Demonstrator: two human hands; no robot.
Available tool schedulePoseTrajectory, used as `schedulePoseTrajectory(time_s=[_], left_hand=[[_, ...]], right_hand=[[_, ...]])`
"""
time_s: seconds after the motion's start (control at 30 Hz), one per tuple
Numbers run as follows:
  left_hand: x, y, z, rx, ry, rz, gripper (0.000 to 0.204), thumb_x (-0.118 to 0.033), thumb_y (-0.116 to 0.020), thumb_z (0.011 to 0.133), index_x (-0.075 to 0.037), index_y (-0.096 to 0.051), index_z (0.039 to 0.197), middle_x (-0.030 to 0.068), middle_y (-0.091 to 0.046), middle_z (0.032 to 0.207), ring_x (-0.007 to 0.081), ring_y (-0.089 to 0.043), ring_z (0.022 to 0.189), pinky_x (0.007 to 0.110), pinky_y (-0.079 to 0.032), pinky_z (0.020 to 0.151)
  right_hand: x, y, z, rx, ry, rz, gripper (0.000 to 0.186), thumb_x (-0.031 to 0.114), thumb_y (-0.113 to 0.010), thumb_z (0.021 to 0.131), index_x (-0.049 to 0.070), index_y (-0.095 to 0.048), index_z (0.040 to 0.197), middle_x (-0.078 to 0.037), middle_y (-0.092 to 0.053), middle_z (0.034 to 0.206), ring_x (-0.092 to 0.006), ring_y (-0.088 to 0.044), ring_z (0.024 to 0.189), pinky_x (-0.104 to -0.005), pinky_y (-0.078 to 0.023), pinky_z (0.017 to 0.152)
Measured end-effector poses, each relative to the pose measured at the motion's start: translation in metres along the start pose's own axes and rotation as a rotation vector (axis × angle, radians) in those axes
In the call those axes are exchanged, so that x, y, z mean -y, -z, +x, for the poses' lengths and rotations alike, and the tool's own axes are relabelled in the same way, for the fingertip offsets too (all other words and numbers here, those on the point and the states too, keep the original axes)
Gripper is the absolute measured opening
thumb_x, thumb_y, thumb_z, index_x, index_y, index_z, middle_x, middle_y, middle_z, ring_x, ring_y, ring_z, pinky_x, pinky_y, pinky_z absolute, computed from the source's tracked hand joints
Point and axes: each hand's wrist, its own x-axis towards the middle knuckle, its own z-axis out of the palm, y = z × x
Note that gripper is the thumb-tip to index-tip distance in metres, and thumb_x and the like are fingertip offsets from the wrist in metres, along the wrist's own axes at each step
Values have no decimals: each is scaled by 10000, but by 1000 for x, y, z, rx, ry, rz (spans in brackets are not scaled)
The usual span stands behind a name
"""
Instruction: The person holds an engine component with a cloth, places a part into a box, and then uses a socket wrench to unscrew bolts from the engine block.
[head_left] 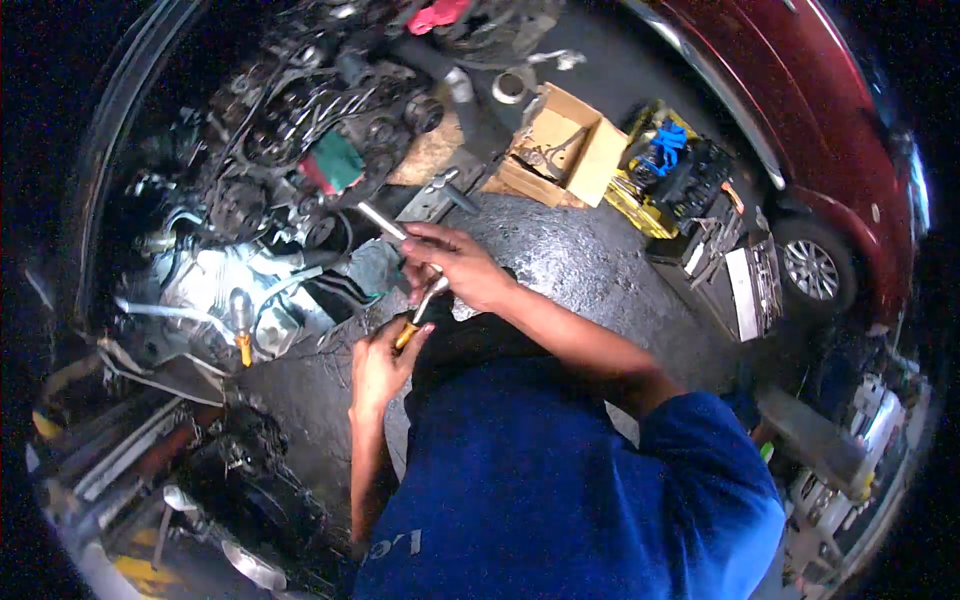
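Note:
My left hand (378,372) is closed around the yellow handle of a ratchet wrench (430,296), whose chrome head points up toward my other hand. My right hand (462,272) is closed on a long silver extension bar (382,220), fingers wrapped around its middle. The bar meets the ratchet head close under my right palm; the palm hides whether they are joined. Both tools are in front of my body, above the floor. Beyond the bar's far end lies a dark engine (290,130) with a green and red cloth (335,165) on it.
An open cardboard box (595,150) with metal parts stands ahead right, beside a yellow tool case (640,200). A dark red car (840,130) borders the right. A lit work lamp (241,320) with an orange end is at left. Tool trays (715,250) sit near the wheel.

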Motion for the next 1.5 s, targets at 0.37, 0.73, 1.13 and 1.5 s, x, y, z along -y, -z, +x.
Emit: schedulePoseTrajectory(time_s=[0.37, 0.73, 1.13, 1.5], left_hand=[[75, 56, 38, 113, 148, 77, 332, -383, -643, 897, -81, -685, 1029, 219, -644, 723, 403, -648, 705, 463, -495, 631], [183, 77, 122, 103, 8, 82, 358, -378, -612, 912, -112, -661, 1148, 228, -671, 827, 415, -655, 777, 490, -512, 705], [224, 82, 197, 130, 72, 50, 449, -450, -625, 900, -54, -674, 1106, 221, -664, 764, 394, -656, 714, 467, -495, 667], [199, 101, 214, 212, 63, 325, 387, -425, -594, 914, -106, -643, 1127, 212, -683, 891, 407, -653, 860, 504, -506, 780]], right_hand=[[-53, -39, 113, -47, -137, -3, 381, 240, -652, 922, 19, -547, 1215, -4, -505, 705, -129, -529, 578, -347, -540, 538], [-116, -43, 240, -267, -158, -69, 359, 208, -695, 881, 28, -596, 1175, 23, -533, 722, -92, -520, 608, -270, -458, 526], [-119, -28, 327, -307, -57, -26, 281, 262, -710, 867, 86, -692, 1085, 18, -553, 725, -97, -512, 528, -292, -491, 512], [-130, -28, 345, -325, -145, 197, 250, 260, -744, 830, 111, -661, 1013, 40, -537, 671, -92, -473, 528, -295, -436, 477]])
